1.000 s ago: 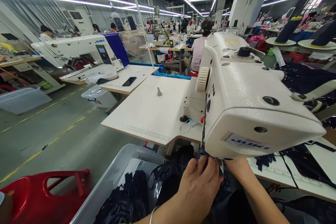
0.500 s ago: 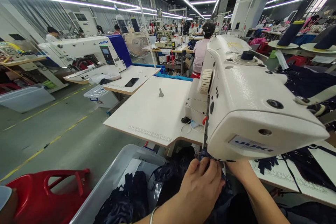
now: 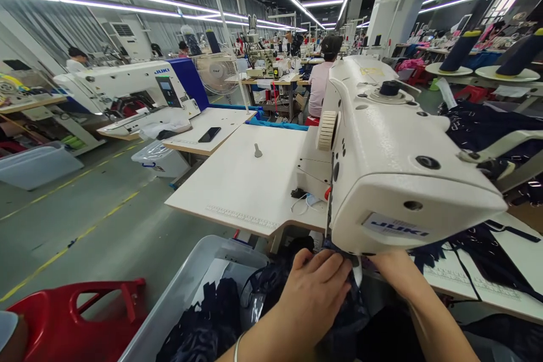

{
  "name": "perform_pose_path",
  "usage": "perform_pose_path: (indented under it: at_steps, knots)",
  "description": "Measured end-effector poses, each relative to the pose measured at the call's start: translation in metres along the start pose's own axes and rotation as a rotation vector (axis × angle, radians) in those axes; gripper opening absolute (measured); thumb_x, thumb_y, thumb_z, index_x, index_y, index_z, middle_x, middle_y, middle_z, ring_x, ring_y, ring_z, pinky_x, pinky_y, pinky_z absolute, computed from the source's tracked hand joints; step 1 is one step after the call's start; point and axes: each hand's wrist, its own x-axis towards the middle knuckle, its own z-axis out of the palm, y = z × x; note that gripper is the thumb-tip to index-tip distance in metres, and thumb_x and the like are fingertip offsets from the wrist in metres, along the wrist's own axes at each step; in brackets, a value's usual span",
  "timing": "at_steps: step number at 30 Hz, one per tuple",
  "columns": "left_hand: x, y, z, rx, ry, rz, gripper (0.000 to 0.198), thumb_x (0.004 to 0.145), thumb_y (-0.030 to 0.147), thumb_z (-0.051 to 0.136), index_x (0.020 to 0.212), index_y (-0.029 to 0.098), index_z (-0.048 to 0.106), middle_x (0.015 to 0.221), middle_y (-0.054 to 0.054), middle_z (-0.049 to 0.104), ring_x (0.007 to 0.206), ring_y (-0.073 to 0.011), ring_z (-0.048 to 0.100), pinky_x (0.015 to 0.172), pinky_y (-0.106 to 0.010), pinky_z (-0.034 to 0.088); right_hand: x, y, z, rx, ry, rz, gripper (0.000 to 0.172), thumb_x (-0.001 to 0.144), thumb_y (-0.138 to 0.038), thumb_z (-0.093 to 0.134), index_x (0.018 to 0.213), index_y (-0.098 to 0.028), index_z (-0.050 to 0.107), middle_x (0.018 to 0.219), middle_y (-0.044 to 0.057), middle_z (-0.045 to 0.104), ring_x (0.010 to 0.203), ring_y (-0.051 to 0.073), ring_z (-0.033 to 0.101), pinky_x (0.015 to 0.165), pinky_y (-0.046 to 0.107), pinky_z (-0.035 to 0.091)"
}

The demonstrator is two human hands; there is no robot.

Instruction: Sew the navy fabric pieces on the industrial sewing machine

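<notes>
My left hand [image 3: 319, 291] lies over dark navy fabric [image 3: 348, 317] just below the near end of a white JUKI sewing machine [image 3: 382, 141]. Its fingers are curled and pressed onto the cloth, close to the needle area. From the right, my right hand [image 3: 391, 264] reaches in under the machine head, which hides its fingers. Part of the fabric hangs down between my forearms. What lies right at the needle is mostly covered by the head and my left hand.
Left of my hands, a clear plastic bin [image 3: 169, 294] holds navy pieces [image 3: 216, 311]. A red stool [image 3: 80, 317] stands at lower left. The white tabletop [image 3: 241, 181] carries a small grey metal piece [image 3: 258, 151]. More dark straps [image 3: 479, 263] lie at right. A person [image 3: 320, 82] sits ahead.
The view has shifted slightly, so the machine sits a little further left in it. My left hand stays on the fabric, and my right hand is still under the machine head.
</notes>
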Motion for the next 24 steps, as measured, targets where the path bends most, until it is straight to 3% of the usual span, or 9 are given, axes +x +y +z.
perform_pose_path:
  at_steps: [6, 11, 24]
  knots:
    - [0.004, -0.009, -0.017, -0.169, -0.131, -0.015, 0.028, 0.100, 0.024, 0.038, 0.123, 0.023, 0.054, 0.123, -0.003, 0.062, 0.114, -0.0135, 0.055, 0.089, -0.033, 0.032, -0.009, -0.016, 0.004, 0.064, -0.006, 0.078, 0.026, 0.076, -0.028, 0.054, 0.095, -0.019, 0.069, 0.102, 0.009, 0.072, 0.099, 0.028, 0.063, 0.088, 0.040, 0.048]
    - [0.005, -0.011, -0.016, -0.142, -0.123, 0.007, 0.029, 0.100, 0.022, 0.037, 0.125, 0.024, 0.053, 0.124, -0.004, 0.063, 0.112, -0.0152, 0.058, 0.089, -0.035, 0.030, -0.010, -0.012, 0.012, 0.035, 0.072, 0.147, 0.027, 0.072, -0.032, 0.053, 0.091, -0.017, 0.066, 0.085, 0.007, 0.070, 0.086, 0.027, 0.062, 0.085, 0.039, 0.048]
    - [0.006, -0.014, -0.013, 0.028, -0.132, 0.133, 0.031, 0.099, 0.020, 0.038, 0.125, 0.023, 0.054, 0.125, -0.002, 0.062, 0.113, -0.0155, 0.058, 0.091, -0.036, 0.034, -0.010, -0.006, 0.019, 0.049, 0.107, 0.147, 0.033, 0.074, -0.035, 0.048, 0.101, -0.018, 0.060, 0.094, 0.009, 0.067, 0.088, 0.026, 0.060, 0.082, 0.039, 0.048]
